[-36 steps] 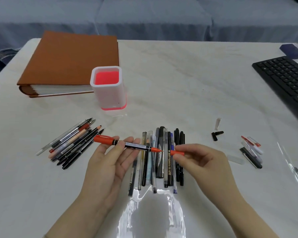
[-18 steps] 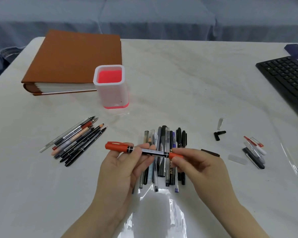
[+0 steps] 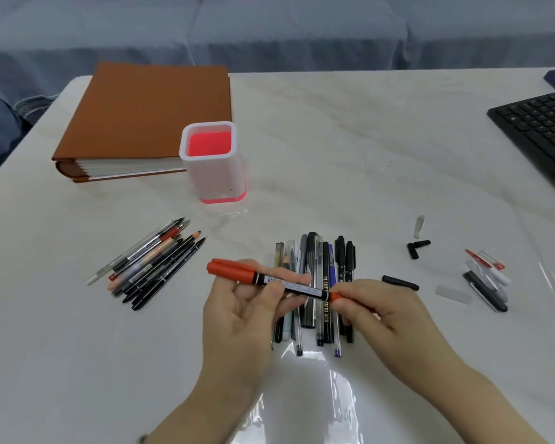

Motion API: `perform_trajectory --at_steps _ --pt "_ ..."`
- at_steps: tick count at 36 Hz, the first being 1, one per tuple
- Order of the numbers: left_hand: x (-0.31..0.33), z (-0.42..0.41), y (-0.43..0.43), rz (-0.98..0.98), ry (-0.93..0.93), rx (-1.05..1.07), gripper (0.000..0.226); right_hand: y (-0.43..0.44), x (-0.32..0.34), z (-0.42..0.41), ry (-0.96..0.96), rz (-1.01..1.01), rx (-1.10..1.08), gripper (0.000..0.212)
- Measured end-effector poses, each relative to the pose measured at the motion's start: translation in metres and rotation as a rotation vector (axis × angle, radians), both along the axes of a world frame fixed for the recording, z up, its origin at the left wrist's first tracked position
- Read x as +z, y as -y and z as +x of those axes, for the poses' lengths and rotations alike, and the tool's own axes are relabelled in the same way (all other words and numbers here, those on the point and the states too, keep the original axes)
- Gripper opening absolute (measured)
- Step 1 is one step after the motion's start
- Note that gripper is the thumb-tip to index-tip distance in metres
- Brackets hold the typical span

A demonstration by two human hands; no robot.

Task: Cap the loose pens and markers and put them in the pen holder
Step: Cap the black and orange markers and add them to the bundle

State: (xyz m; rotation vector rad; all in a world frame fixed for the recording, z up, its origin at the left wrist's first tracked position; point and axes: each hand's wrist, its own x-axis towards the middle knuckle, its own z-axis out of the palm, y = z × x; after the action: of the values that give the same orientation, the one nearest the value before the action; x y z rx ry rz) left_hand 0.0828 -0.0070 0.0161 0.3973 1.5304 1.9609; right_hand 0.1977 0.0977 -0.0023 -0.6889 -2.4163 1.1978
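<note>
- Capping is the step in hand: the marker is held nearly level above the table, over the middle pile of pens.
- The left hand grasps the barrel from below, thumb and fingers curled round it.
- The right hand pinches the small red cap at the marker's right end, fingertips closed on it.
- The cap meets the barrel, but fingers crowd the joint, so I cannot tell whether it is pushed fully home.
- The marker's left end is red too and looks already capped.
- The holder stands upright beyond the hands and to the left, just beside the book; its red floor shows.
- Next, as I judge it, comes a firm push along the barrel's line to seat the cap. The right hand can then let go while the left tips the marker upright and lowers it into the holder.
- Another pile lies at the left, and loose caps lie at the right, so most of the task looks undone.
</note>
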Motion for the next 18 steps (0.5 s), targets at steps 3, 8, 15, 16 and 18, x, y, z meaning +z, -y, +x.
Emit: perform_trajectory --at_steps 3,8,15,16,18 --pt "0.002 -0.007 -0.005 0.033 -0.006 -0.064 0.016 -0.005 0.004 -0.004 -0.042 -0.155 -0.017 0.026" --pt "0.005 -0.011 -0.012 0.079 -0.015 -0.105 0.017 -0.009 0.006 -0.006 -0.079 -0.373 -0.042 0.019" --pt "-0.014 -0.004 -0.014 0.017 0.145 -0.007 0.009 -0.007 -0.009 -0.006 0.020 0.257 -0.082 0.036" --pt "-0.017 -0.004 -0.014 0.005 0.191 0.005 0.008 -0.006 -0.011 -0.005 0.054 0.307 -0.070 0.034" --pt "-0.022 -0.006 -0.012 -0.047 0.231 0.015 0.004 -0.006 -0.015 -0.006 0.145 0.332 -0.002 0.035"
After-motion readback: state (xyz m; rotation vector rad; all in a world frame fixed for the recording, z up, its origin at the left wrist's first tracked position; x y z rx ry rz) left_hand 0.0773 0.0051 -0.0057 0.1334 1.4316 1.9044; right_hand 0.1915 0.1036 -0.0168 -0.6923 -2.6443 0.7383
